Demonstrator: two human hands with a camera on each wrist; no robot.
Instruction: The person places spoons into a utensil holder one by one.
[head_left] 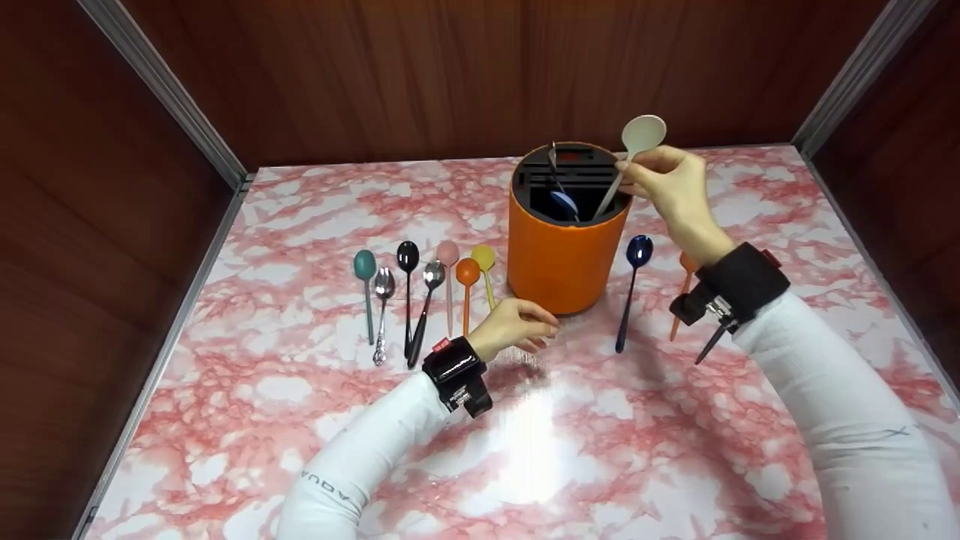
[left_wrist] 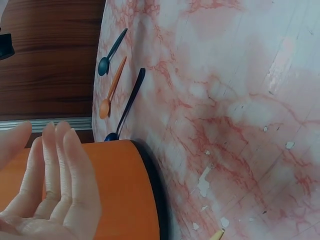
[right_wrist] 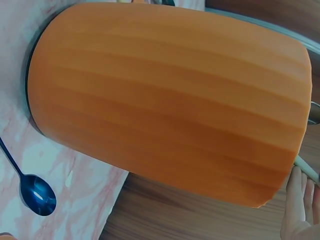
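My right hand (head_left: 675,187) pinches a cream spoon (head_left: 643,135), bowl up, its handle tilted down into the front compartment of an orange cylindrical utensil holder (head_left: 566,262) with a black slotted top. In the right wrist view only the fingers of that hand (right_wrist: 302,205) and a bit of the spoon's handle (right_wrist: 309,171) show at the holder's rim. A blue spoon (head_left: 564,202) and another shiny utensil (head_left: 553,159) stand in the holder. Close to the holder's lower front, my left hand (head_left: 517,326) holds nothing; its fingers (left_wrist: 65,170) are loosely extended.
Left of the holder lie several spoons, among them teal (head_left: 365,264), black (head_left: 407,256), orange (head_left: 467,271) and yellow (head_left: 483,258), plus a silver fork-like utensil (head_left: 384,283). On the right lie a dark blue spoon (head_left: 638,252) and an orange one (head_left: 684,289). Wooden panels (head_left: 450,75) enclose the marbled table.
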